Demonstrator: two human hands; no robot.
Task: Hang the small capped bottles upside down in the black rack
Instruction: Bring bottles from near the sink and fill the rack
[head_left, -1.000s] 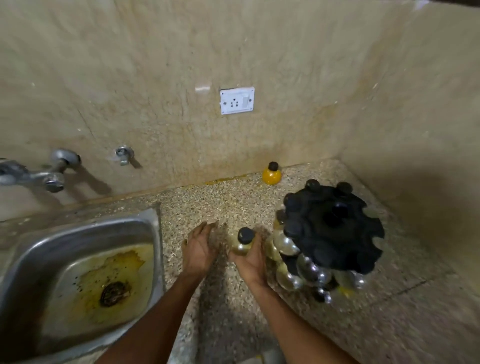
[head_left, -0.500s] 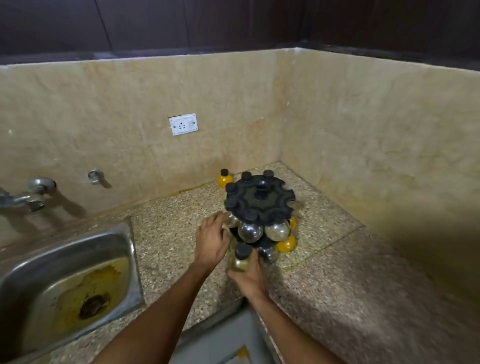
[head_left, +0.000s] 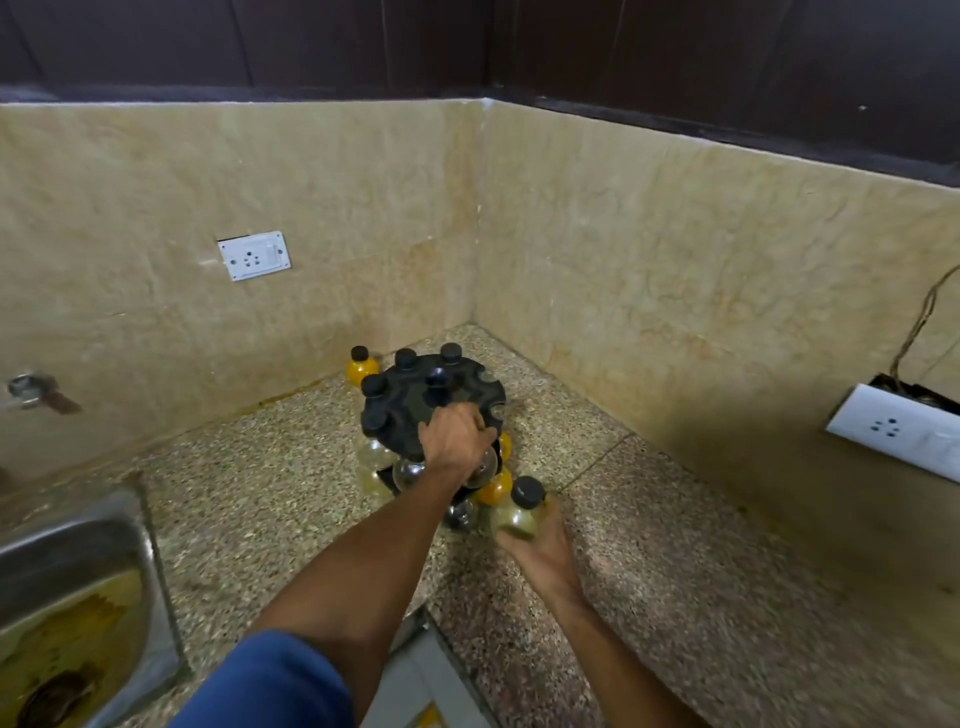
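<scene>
Left hand (head_left: 453, 441) is moving up from the rack's side onto its top disc since half a second ago, while the right hand (head_left: 540, 540) is swinging its bottle out to the rack's right; the camera is also pulling back and showing more of the corner. Only one view, the head camera. Left hand is resting on the near edge of the black rack (head_left: 415, 405), fingers curled over the rim, probably steadying or turning it. Right hand is gripping a small pale bottle (head_left: 517, 514) around the body, black cap up, just beside the rack's lower tier, not yet in a slot. Judging progress: rack is looking mostly loaded, with several caps poking up through the top disc and clear and orange bottles hanging below. Some notches along the disc's right edge are looking open. One orange bottle (head_left: 360, 366) is sitting on the counter behind the rack by the wall, so at least two are left. Rack is standing on a speckled stone counter (head_left: 701, 545) in a corner of beige marble walls. Steel sink (head_left: 78, 545) is showing at left, stained yellow. Two white sockets are on the walls; the right one (head_left: 893, 431) is hanging loose.
</scene>
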